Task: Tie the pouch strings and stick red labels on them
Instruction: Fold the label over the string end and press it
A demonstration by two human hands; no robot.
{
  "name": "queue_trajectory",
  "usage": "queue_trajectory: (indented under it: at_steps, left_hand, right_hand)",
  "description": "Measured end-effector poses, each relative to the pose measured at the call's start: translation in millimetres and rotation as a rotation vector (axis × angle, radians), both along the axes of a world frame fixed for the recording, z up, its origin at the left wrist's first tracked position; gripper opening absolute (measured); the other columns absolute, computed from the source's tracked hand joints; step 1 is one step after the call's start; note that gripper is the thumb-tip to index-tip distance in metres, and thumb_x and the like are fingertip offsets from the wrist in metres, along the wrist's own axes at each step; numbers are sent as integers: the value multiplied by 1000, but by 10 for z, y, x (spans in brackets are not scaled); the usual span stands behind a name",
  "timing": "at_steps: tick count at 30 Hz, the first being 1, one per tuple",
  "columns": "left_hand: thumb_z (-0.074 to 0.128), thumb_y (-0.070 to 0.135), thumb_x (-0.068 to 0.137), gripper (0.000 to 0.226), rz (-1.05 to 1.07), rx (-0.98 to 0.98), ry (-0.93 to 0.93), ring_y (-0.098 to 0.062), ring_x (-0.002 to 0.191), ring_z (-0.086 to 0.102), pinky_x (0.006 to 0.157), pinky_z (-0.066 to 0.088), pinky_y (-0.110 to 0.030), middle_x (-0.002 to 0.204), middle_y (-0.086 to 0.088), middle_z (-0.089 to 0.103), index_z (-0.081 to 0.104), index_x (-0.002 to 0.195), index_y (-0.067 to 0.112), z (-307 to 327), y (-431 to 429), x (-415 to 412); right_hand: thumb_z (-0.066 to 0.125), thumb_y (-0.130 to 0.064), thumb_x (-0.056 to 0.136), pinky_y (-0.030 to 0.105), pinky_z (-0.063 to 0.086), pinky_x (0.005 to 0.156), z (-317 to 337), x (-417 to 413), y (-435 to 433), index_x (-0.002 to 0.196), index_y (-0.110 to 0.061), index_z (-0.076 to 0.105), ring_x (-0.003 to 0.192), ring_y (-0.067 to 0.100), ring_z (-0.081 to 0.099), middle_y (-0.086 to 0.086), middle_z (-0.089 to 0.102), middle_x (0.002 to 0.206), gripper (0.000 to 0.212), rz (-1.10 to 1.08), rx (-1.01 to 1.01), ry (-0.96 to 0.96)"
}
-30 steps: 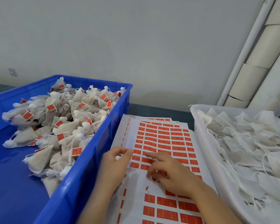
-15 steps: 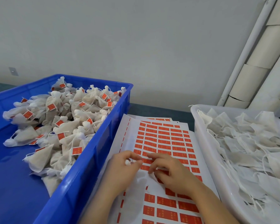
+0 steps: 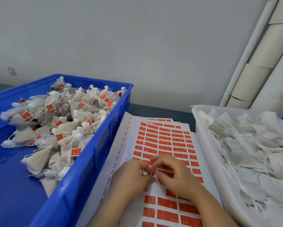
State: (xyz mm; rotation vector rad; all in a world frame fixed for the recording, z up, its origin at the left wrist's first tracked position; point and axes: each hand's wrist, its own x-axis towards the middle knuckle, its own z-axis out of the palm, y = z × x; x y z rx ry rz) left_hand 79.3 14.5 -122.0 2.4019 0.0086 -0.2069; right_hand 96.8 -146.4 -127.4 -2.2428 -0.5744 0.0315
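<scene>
Over at nine o'clock from the hands sits a blue crate, heaped at its far end with tied pouches. They are off-white cloth with knotted necks, and each carries a small red tag on its string. Their necks point every which way. At three o'clock is a white tub full of flat, untied pouches, with loose white strings trailing among them.

Between the two containers lies the label sheet, white backing paper printed with rows of red rectangular labels. Its long axis runs from six toward twelve, leaning slightly to one o'clock. The labels themselves lie with their long sides across, nine to three. A dashed red strip runs down its nine o'clock edge. More sheets peek out beneath it at twelve.

The left hand and right hand meet over the middle of the sheet, fingers curled and tips drawn together. Something small and pale sits between them, but I cannot tell what it is or whether they truly grasp it.
</scene>
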Motion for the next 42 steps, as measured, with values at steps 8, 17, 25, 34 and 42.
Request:
queue_trajectory:
  at_steps: [8, 17, 25, 34, 42]
  left_hand:
    - [58, 40, 87, 21, -13, -3, -20, -5, 100, 59, 79, 47, -19, 120, 16, 61, 65, 107, 38, -20, 26, 6]
    - [62, 40, 85, 20, -19, -120, -20, -5, 112, 55, 87, 45, -22, 126, 18, 57, 65, 104, 40, -34, 60, -2]
    - [59, 34, 88, 7, 15, -92, -39, -6, 106, 57, 78, 43, -16, 123, 13, 59, 66, 90, 36, -42, 42, -2]
    - [56, 31, 90, 9, 41, -129, -55, -7, 106, 55, 81, 45, -21, 124, 12, 58, 62, 86, 37, -38, 53, -2]
    - [60, 26, 87, 12, 20, -69, 2, -10, 121, 50, 85, 46, -20, 134, 15, 51, 63, 85, 37, -44, 101, 22]
  right_hand:
    - [62, -56, 76, 5, 34, 76, 11, -63, 41, 97, -38, 63, 97, -5, 48, -34, 45, 104, 28, -98, -276, -78]
    - [64, -47, 80, 3, 35, 75, -26, -76, 40, 82, -36, 69, 94, -9, 49, -38, 46, 90, 12, -120, -163, -27]
    - [63, -45, 82, 9, 37, 86, -69, -66, 40, 82, -36, 66, 96, -10, 47, -42, 43, 86, 10, -90, -177, -32]
    - [61, -44, 83, 8, 36, 88, -64, -80, 43, 77, -41, 57, 98, -10, 46, -41, 42, 92, 8, -92, -173, -31]
    - [60, -34, 85, 0, 34, 69, -27, -120, 81, 72, -36, 51, 92, -5, 49, -26, 49, 100, 15, -184, -177, -46]
